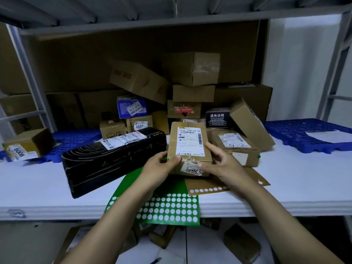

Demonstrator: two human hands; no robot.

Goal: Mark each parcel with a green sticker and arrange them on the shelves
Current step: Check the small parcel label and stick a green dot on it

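Note:
A small brown cardboard parcel (187,147) with a white shipping label stands tilted at the middle of the white shelf. My left hand (158,168) grips its lower left corner, thumb on the front. My right hand (219,162) holds its right side and lower edge. Under my hands lies a green sticker sheet (171,204) with many round holes, hanging over the shelf's front edge. A brown sticker sheet (209,184) lies beside it. To the right, a flat brown parcel (236,147) carries a green dot (258,156) on its corner.
A long black box (114,159) lies left of the held parcel. Several cardboard boxes (192,69) are piled behind, against a large brown carton. Blue plastic pallets (308,134) sit at both ends of the white shelf (38,187). More parcels lie on the floor below.

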